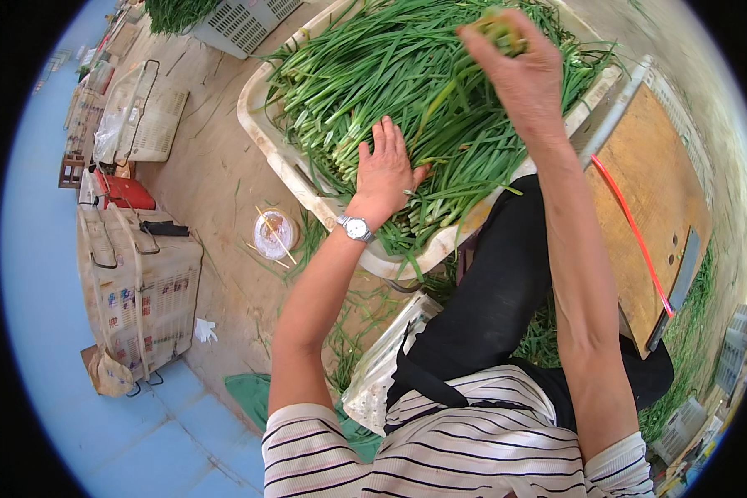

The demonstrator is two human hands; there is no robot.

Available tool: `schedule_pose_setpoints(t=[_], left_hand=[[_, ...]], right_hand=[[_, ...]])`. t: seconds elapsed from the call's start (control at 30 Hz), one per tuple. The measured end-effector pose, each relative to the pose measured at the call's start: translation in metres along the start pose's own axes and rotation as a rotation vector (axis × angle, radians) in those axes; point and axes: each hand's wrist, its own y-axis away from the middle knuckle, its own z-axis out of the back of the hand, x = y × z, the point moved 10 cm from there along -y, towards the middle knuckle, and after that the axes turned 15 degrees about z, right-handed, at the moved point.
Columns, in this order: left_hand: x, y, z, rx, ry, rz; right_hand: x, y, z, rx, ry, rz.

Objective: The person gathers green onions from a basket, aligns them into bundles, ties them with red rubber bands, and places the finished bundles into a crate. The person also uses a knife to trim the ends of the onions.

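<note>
A large white plastic crate (271,149) in front of me is heaped with long green Chinese chives (373,68). My left hand (386,165) lies palm down on the chives near the crate's front, a wristwatch (355,228) on its wrist. Raised over the heap at the right, my right hand (529,81) is closed around a small clump of yellowish leaves (504,37); it is slightly blurred. Cut pale stem ends of the chives show at the left of the heap.
To my right, a wooden board (650,168) carries a red strip (629,211) and a knife-like blade (683,267). A lidded plastic tub (275,235) with thin sticks stands on the floor. Plastic crates (155,274) line the left. Loose leaves litter the ground.
</note>
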Motion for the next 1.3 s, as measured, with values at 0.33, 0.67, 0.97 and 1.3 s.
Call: schedule_pose_setpoints(t=[0.33,0.67,0.97,1.3], left_hand=[[-0.009,0.037,0.080,-0.178,0.241,-0.057],[-0.222,0.180,0.176,0.879,1.799,-0.441],[-0.252,0.180,0.129,1.395,2.521,0.055],[-0.230,0.204,0.077,1.472,2.239,0.098]], right_hand=[[0.083,-0.020,0.168,-0.698,-0.371,0.069],[0.079,0.128,0.236,-1.078,-0.322,-0.138],[0.127,0.238,0.235,-0.898,-0.261,-0.271],[0.126,0.287,0.239,-0.350,-0.117,-0.656]])
